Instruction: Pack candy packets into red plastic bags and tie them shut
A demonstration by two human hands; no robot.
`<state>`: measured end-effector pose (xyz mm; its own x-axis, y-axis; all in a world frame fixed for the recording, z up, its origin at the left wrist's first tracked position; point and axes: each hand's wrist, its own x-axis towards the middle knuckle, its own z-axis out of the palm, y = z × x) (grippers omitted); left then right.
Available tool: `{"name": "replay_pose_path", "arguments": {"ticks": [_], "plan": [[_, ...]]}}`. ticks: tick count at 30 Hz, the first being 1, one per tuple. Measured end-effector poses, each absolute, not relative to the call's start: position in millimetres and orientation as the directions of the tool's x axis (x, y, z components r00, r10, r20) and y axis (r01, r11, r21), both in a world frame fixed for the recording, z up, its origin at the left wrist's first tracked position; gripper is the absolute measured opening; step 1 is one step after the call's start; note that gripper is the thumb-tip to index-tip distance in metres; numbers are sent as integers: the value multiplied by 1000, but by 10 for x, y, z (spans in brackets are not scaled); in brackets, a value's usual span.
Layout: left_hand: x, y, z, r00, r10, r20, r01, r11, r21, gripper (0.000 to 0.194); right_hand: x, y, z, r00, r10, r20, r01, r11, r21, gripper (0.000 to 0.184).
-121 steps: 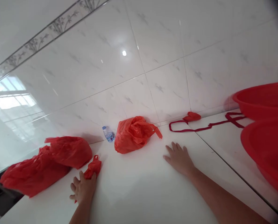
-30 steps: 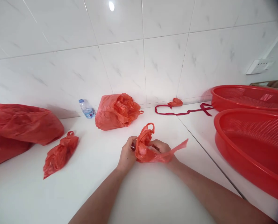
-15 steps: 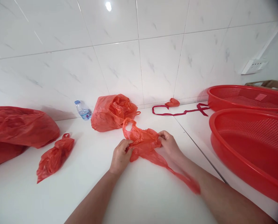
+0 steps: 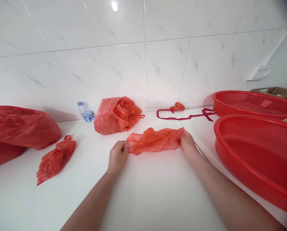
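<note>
A thin red plastic bag (image 4: pixel 155 140) stretches sideways between my two hands, just over the white tabletop. My left hand (image 4: pixel 118 155) pinches its left end between thumb and fingers. At the other end, my right hand (image 4: pixel 188 143) is closed on the bag, its fingers partly hidden behind the plastic. Behind the bag sits a bulky red bag (image 4: pixel 116 115) stuffed with crumpled plastic, apart from my hands. To the left lies a smaller knotted red bag (image 4: pixel 56 160).
Two red perforated baskets (image 4: pixel 251 170) stand at the right. A water bottle (image 4: pixel 85 113) leans near the tiled wall. A dark red strap (image 4: pixel 179 118) and a small red bundle (image 4: pixel 178 106) lie at the back. Large red bags (image 4: pixel 22 125) fill the far left.
My hands have moved apart, the right one outward to the right. The bag went from bunched with a trailing strip to spread out lengthwise between them.
</note>
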<state>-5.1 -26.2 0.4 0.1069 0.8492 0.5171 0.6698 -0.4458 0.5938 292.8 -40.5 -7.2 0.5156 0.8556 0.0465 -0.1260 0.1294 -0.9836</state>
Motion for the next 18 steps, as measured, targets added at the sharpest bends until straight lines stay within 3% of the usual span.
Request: {"name": "replay_pose_path", "arguments": {"ticks": [2, 6, 8, 10, 12, 15, 18], "plan": [[-53, -248, 15, 88, 786, 612, 674, -499, 544, 20, 2949, -389, -58, 491, 871, 21, -130, 97, -987, 21], [34, -305, 47, 152, 634, 758, 660, -636, 400, 77, 2888, -419, -24, 390, 921, 15, 3, 15, -1000, 28], [108, -362, 38, 163, 703, 692, 616, -621, 485, 101, 2817, -465, -5, 313, 949, 30, 71, 8, -997, 34], [180, -420, 10, 191, 834, 518, 569, -524, 634, 114, 2736, -516, 13, 225, 973, 51, 127, 23, -992, 37], [237, -466, -20, 251, 908, 336, 543, -420, 727, 103, 2672, -555, 26, 166, 985, 57, 172, 28, -985, 37], [270, -496, -39, 324, 920, 223, 467, -360, 807, 45, 2664, -561, 42, 188, 981, 49, 224, 6, -975, 34], [252, -478, -29, 213, 957, 196, 394, -268, 879, 33, 2757, -530, 77, 368, 922, 121, 336, -11, -942, 28]]}}
